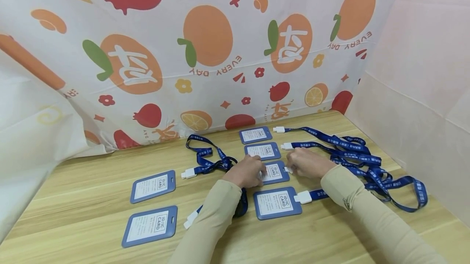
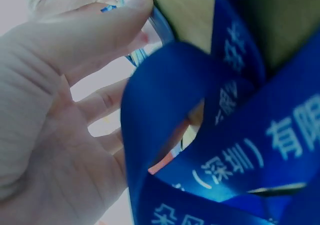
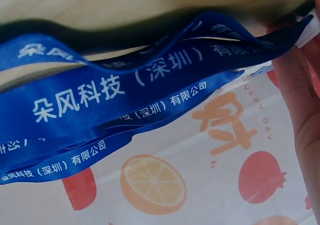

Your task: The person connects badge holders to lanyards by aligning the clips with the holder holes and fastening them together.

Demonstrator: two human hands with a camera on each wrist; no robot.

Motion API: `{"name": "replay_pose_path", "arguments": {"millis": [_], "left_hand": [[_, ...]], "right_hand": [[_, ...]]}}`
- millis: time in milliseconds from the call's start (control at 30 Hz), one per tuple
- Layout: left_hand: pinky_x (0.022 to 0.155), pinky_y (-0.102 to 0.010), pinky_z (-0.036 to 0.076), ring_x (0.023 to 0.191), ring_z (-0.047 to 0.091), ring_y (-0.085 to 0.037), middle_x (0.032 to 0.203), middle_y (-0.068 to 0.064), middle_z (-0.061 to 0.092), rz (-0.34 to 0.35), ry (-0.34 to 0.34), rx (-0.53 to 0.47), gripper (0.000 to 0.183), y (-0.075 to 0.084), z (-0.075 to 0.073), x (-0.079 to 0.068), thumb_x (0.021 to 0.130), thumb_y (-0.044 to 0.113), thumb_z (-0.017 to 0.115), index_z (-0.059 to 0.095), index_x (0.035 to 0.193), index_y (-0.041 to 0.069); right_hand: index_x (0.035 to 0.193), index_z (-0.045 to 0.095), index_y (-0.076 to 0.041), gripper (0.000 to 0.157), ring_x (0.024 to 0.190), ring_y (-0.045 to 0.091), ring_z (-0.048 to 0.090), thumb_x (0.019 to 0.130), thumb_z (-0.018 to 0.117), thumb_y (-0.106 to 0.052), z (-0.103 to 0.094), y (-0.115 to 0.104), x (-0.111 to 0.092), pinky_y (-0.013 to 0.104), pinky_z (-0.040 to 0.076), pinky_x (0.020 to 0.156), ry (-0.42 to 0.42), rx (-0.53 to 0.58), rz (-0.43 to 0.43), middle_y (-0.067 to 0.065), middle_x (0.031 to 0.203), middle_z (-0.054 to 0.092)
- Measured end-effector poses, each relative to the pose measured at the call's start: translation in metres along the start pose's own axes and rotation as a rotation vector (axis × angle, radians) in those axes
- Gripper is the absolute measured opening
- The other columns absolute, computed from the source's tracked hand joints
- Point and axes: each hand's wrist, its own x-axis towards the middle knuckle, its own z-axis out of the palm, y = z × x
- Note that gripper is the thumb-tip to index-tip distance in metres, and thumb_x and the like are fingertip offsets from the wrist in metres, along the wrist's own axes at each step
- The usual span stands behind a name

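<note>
the card holder looked like thin, stiff plastic, so it would probably have weighed next to nothing, flexed little and slid easily on the smooth surface; the best hold seemed a light pinch at the end away from its slot. the white clip at its slotted end looked rigid and small enough to call for fingertips, while the blue lanyards, heaped to the right of the card holder, were limp ribbon likely to twist or snag, so a grip close to the clip promised more control than one on the strap. the card holder itself was between the two hands: the left hand pinched it at its left end, thumb on the edge, and the right hand was just off its right end with the white clip nipped in its fingers. whether the clip was hooked through the slot could not be told, as fingers covered part of it. just nearer than the card holder lay a second holder with a white connector at its slot; just beyond the card holder lay the middle holder, and farther past it the far holder.
</note>
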Motion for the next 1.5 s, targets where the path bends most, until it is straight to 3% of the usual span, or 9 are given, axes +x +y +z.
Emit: {"name": "replay_pose_path", "arguments": {"millis": [500, 1200, 1500], "left_hand": [[0.101, -0.038, 0.048, 0.105, 0.057, -0.023, 0.115, -0.004, 0.067, -0.01, 0.02, -0.008, 0.02, 0.0009, 0.0016, 0.0016, 0.086, 0.015, 0.083, 0.08, 0.106, 0.014], [0.099, -0.037, 0.049, 0.102, 0.057, -0.021, 0.112, -0.004, 0.068, -0.004, 0.026, -0.015, 0.021, -0.0006, 0.0002, 0.0004, 0.085, 0.017, 0.085, 0.081, 0.105, 0.014], [0.101, -0.038, 0.048, 0.11, 0.058, -0.023, 0.114, -0.004, 0.067, -0.001, 0.033, -0.011, 0.02, -0.0007, 0.0014, 0.0005, 0.085, 0.016, 0.085, 0.081, 0.104, 0.014]], "right_hand": [[0.099, 0.08, -0.002, 0.026, 0.092, 0.023, 0.072, 0.079, 0.075, 0.015, -0.0002, -0.0021, -0.0001, 0.031, 0.059, 0.081, -0.011, -0.003, 0.025, 0.007, 0.096, 0.074], [0.098, 0.08, 0.0, 0.025, 0.089, 0.022, 0.072, 0.079, 0.074, 0.016, -0.0001, -0.0001, 0.0015, 0.028, 0.059, 0.078, 0.003, 0.007, -0.013, 0.008, 0.094, 0.075], [0.099, 0.08, 0.0, 0.026, 0.093, 0.025, 0.072, 0.079, 0.073, 0.016, 0.0005, -0.0003, 0.0017, 0.031, 0.059, 0.08, -0.004, 0.008, 0.007, 0.009, 0.097, 0.075]]}}
